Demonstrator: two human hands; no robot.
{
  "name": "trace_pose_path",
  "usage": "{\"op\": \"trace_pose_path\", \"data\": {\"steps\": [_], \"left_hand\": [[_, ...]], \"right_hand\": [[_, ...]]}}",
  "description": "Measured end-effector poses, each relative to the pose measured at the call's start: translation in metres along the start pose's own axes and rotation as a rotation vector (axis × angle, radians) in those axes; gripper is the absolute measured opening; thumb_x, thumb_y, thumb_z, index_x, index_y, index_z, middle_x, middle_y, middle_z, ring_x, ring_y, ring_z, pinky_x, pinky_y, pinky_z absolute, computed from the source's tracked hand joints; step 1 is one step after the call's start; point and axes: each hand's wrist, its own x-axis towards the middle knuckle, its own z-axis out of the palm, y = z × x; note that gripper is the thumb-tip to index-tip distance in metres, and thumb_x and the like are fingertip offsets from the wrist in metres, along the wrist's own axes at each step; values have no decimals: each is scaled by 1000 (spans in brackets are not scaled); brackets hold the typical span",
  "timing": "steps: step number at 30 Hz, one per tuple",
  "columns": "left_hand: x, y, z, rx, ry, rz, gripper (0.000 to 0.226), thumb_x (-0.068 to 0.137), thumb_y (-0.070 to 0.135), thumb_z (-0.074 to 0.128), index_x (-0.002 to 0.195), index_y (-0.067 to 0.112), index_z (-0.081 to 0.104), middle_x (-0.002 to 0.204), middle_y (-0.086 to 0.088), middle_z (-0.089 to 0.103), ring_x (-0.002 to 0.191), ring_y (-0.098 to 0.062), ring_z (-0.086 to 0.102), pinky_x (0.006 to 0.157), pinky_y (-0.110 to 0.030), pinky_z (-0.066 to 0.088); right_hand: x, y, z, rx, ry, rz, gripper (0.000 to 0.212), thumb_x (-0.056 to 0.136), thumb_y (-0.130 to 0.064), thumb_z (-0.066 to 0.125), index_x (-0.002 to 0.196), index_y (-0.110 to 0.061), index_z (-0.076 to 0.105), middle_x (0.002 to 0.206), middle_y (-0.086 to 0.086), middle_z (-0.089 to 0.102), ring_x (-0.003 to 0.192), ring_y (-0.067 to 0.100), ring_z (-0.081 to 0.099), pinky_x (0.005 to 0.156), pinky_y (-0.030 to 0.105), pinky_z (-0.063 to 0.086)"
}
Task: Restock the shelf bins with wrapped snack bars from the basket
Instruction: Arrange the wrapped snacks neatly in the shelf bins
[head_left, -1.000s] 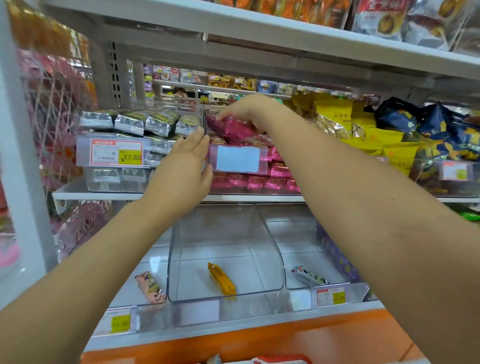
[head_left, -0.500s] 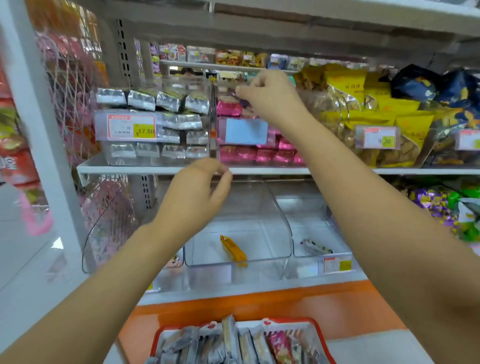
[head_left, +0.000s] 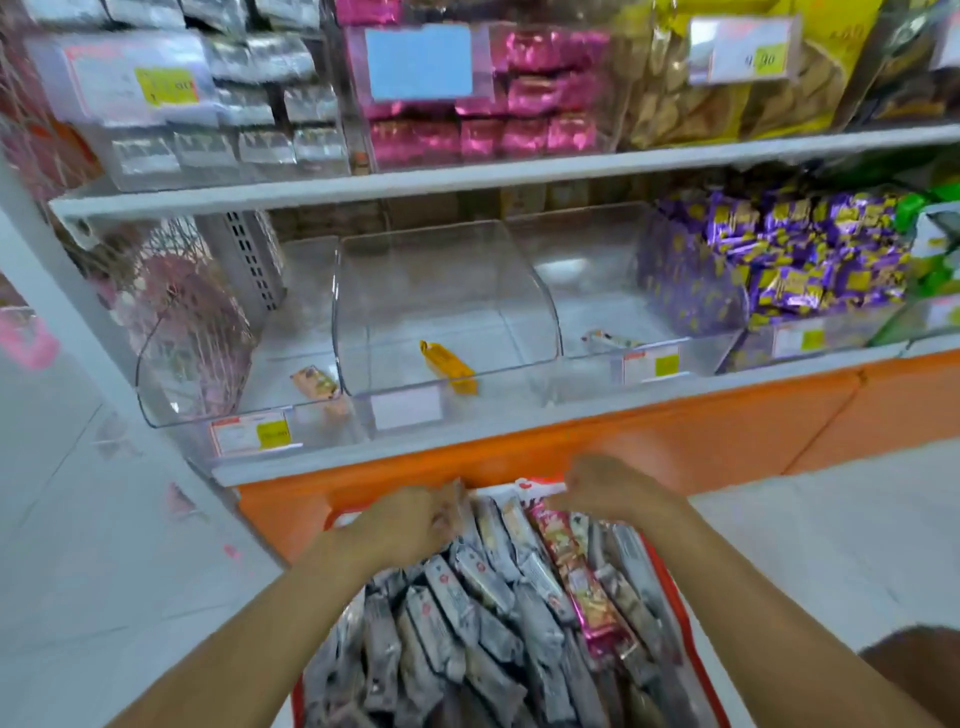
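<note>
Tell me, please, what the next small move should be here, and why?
Probably lift the left hand up with the silver-grey wrapped snack bars it appears to hold, toward the clear plastic shelf bins. Both hands are down at the far end of the full red basket, the right hand blurred, and three of the bins hold only one bar each.

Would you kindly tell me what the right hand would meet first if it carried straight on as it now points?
Most likely the bars at the far end of the basket: the right hand points down and leftward just above them. It is blurred, so depth is uncertain.
</note>
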Motion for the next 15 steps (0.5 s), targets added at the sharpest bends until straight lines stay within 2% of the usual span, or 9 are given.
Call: {"op": "trace_pose_path", "data": {"steps": [2,3,4,6,7,9,11,13,15], "left_hand": [[3,-5,23,88,-163,-78,45,93,45,40,125,14,48,108,-1,50,91,-19,46,88,-23,38],[5,-8,33,94,-250,-107,50,92,51,37,127,16,43,117,-5,51,96,-21,45,94,-29,39],[7,-11,43,89,-314,-139,58,94,49,38,139,13,36,129,-11,50,104,-23,48,96,-33,39],[10,-14,55,84,-322,-188,59,99,35,42,149,9,23,143,-15,42,123,-28,47,101,-36,41],[12,-13,61,89,-287,-196,53,99,30,42,146,7,30,141,-15,43,123,-29,47,98,-36,44],[15,-7,69,97,-220,-194,33,97,23,42,122,4,51,117,-12,53,104,-27,54,76,-33,48],[16,1,75,151,-229,-211,21,97,18,40,105,5,55,101,-10,51,88,-25,50,65,-31,43],[15,6,77,188,-255,-218,24,98,15,38,111,2,54,116,-16,52,97,-26,49,72,-34,44],[15,6,77,181,-233,-210,30,98,14,38,121,1,52,126,-18,48,98,-24,48,74,-33,44]], "right_hand": [[4,20,29,6,-72,104,38,92,-43,57,76,-9,54,75,4,54,61,14,48,56,23,36],[6,27,42,25,-105,126,39,92,-44,58,94,-5,61,90,7,63,73,16,56,64,23,41],[7,33,54,61,-122,138,47,90,-45,59,114,-5,60,105,9,65,87,19,60,72,25,45],[6,37,75,112,-137,173,62,87,-43,65,131,-2,50,120,9,62,105,22,61,87,28,49],[5,38,84,112,-141,193,64,86,-42,68,131,-1,49,123,9,61,109,22,61,90,29,50],[7,40,101,97,-110,219,62,84,-41,70,128,-3,49,122,11,56,106,22,63,85,29,53],[8,41,109,99,-54,236,64,83,-43,70,129,-3,49,129,13,49,102,22,62,82,30,54],[9,42,109,110,-28,228,59,84,-42,70,124,-4,51,125,12,51,94,20,62,77,29,54],[11,42,106,127,-27,222,42,86,-38,68,109,-5,57,107,8,55,81,17,59,71,27,51]]}}
